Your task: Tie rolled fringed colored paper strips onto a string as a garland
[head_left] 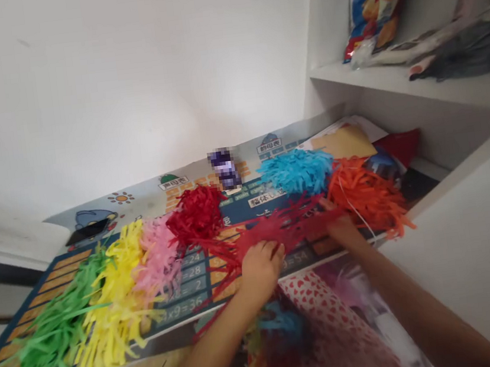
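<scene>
A strip of red fringed tissue paper [295,225] stretches between my two hands at the front of the table. My left hand [261,265] has its fingers curled onto the strip's left part, with loose fringe trailing to the left below it. My right hand [342,228], smeared by motion, pinches the strip's right end next to an orange fringed bunch [367,195]. A pale string hangs over the orange bunch. Behind the strip sits a light blue fringed bunch [297,171]. To the left lies a dark red fringed bunch [198,216].
Pink [158,256], yellow [116,300] and green fringe bunches [61,325] lie along the left of the printed table mat [179,304]. A dark flat object [92,231] rests at the back left. A chip bag [377,3] stands on the right shelf [392,76].
</scene>
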The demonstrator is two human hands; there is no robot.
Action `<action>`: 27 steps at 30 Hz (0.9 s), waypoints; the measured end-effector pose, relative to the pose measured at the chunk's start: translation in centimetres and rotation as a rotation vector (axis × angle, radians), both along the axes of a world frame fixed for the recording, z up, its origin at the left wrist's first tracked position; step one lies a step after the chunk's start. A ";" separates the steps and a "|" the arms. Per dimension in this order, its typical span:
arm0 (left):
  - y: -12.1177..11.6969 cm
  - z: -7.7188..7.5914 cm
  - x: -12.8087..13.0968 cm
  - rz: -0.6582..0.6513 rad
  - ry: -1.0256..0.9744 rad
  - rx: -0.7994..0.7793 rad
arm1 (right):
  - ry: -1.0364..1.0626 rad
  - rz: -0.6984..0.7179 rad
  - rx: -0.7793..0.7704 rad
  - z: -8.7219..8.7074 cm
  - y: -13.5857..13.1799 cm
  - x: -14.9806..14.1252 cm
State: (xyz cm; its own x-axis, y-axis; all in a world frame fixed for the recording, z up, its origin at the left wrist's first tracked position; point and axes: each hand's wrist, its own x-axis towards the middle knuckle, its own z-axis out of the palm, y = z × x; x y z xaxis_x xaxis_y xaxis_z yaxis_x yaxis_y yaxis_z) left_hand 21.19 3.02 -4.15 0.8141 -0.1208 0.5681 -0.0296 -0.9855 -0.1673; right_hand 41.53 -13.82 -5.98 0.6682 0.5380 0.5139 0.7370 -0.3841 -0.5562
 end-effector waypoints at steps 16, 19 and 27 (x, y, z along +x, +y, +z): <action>-1.9 -2.7 -1.4 0.031 0.194 -0.208 | 0.082 0.656 -0.220 1.8 3.2 -6.9; -1.6 -3.6 -2.2 0.026 0.214 -0.243 | 0.014 0.358 -0.301 1.2 3.0 -3.9; -1.2 -3.6 -1.7 0.048 0.233 -0.356 | -0.017 0.577 -0.289 0.0 1.6 -8.9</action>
